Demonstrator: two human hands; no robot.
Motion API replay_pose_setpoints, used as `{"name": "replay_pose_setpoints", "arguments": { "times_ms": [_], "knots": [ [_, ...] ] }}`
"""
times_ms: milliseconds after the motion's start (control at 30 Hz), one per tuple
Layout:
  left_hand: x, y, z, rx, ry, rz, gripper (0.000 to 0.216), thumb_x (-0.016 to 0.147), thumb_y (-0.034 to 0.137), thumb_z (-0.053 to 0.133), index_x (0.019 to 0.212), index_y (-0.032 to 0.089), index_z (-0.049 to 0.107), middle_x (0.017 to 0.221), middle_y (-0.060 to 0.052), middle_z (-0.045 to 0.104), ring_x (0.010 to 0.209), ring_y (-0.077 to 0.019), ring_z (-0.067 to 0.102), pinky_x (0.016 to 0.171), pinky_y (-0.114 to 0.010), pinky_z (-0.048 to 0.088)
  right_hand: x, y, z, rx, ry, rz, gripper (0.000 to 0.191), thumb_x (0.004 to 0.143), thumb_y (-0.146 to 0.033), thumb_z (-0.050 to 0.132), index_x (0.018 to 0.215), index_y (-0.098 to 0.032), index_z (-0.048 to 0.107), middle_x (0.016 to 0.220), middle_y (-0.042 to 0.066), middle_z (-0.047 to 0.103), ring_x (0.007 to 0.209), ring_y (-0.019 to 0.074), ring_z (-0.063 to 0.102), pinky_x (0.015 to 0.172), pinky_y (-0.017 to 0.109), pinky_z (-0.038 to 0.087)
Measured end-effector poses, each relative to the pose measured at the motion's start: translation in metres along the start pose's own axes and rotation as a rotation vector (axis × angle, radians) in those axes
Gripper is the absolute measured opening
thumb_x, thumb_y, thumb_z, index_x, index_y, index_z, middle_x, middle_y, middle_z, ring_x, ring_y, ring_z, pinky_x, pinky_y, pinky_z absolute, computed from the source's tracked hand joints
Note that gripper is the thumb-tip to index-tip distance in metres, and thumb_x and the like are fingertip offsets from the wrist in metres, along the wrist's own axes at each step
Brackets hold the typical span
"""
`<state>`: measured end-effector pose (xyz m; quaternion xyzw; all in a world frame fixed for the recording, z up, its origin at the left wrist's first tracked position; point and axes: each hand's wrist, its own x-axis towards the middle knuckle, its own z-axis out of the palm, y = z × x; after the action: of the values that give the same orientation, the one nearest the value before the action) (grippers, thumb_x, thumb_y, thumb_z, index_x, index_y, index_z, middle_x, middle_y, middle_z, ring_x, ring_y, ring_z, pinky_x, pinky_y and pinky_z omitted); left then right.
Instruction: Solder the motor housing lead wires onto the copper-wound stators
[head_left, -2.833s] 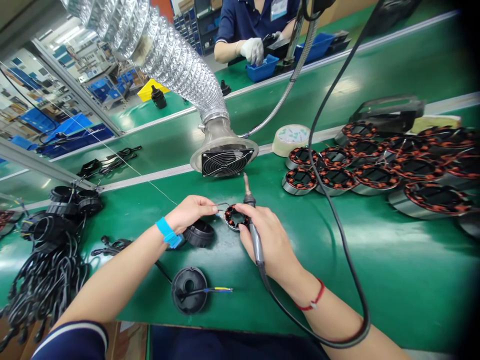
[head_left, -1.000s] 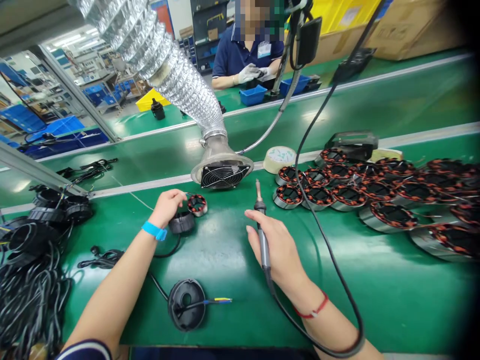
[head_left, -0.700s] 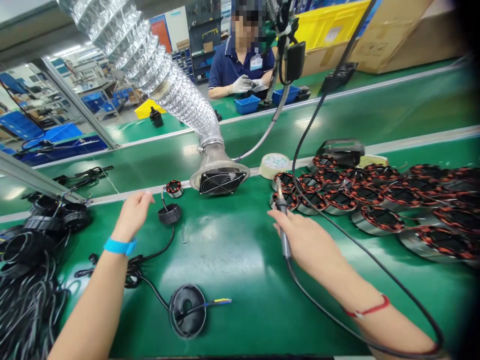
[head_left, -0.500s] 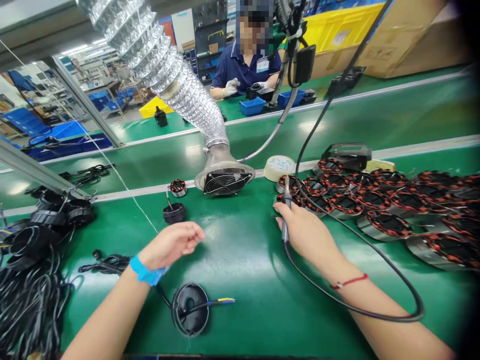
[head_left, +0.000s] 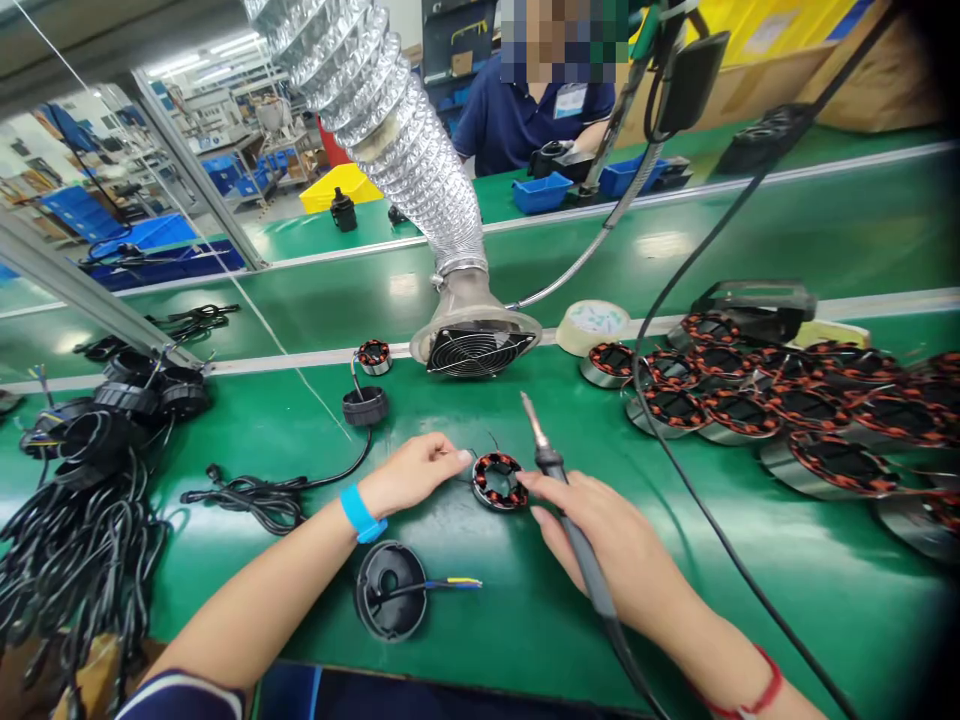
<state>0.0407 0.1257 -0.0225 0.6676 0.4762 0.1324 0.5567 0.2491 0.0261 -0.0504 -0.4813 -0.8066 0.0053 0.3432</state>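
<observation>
A small stator [head_left: 499,481] with orange copper windings lies on the green mat [head_left: 480,600] in front of me. My left hand [head_left: 411,472] rests just left of it, fingers pinched at its thin lead wires. My right hand [head_left: 607,535] grips a soldering iron [head_left: 559,490], its tip pointing up and away, fingertips touching the stator's right rim. A black round housing [head_left: 388,590] with blue and yellow wires lies near the front edge.
A silver duct ends in a fan hood [head_left: 476,345] behind the stator. Another stator [head_left: 373,357] wired to a black cap [head_left: 364,406] sits at left. Several stators [head_left: 750,405] fill the right side; black cables [head_left: 75,540] are piled left. A co-worker [head_left: 536,110] sits opposite.
My left hand set the wired stator aside at the back left and came back to centre. My right hand reached to the stator pile, and a fresh stator now lies between my hands.
</observation>
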Motion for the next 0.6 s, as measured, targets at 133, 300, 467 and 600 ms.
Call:
{"name": "replay_pose_setpoints", "arguments": {
  "times_ms": [133,300,467,600],
  "knots": [
    [0.012,-0.002,0.003,0.046,0.027,0.067,0.019,0.084,0.029,0.050,0.073,0.014,0.054,0.066,0.003,0.047,0.062,-0.0104,0.038,0.059,-0.023,0.030,0.006,-0.007,0.009,-0.010,-0.002,0.177,0.034,0.087,-0.025,0.053,0.120,-0.019,0.048,0.108,0.012,0.064,0.094,0.0258,0.061,0.079,0.043,0.053],
    [0.016,-0.002,-0.007,-0.040,-0.059,0.081,0.013,0.079,0.021,0.053,0.073,0.012,0.061,0.072,-0.001,0.060,0.069,-0.0121,0.048,0.069,-0.024,0.037,0.011,-0.019,0.031,0.035,-0.079,0.361,0.047,0.080,-0.025,0.063,0.123,-0.020,0.045,0.108,0.013,0.061,0.098,0.0304,0.059,0.080,0.049,0.054],
    [0.009,-0.005,-0.012,-0.242,-0.280,0.000,0.028,0.071,0.038,0.067,0.071,0.010,0.064,0.066,-0.001,0.058,0.056,-0.0078,0.041,0.053,-0.021,0.029,0.006,-0.012,0.039,0.241,-0.126,0.238,0.051,0.083,-0.019,0.058,0.130,-0.021,0.037,0.123,0.013,0.056,0.107,0.0267,0.055,0.089,0.046,0.052],
    [0.009,-0.009,-0.011,-0.381,-0.266,-0.102,0.041,0.068,0.050,0.069,0.075,0.011,0.059,0.059,0.004,0.048,0.044,-0.0030,0.027,0.043,-0.021,0.013,0.002,-0.005,0.036,0.346,-0.166,0.210,0.054,0.084,-0.019,0.056,0.133,-0.023,0.033,0.129,0.012,0.052,0.114,0.0250,0.052,0.094,0.046,0.049]
  ]
}}
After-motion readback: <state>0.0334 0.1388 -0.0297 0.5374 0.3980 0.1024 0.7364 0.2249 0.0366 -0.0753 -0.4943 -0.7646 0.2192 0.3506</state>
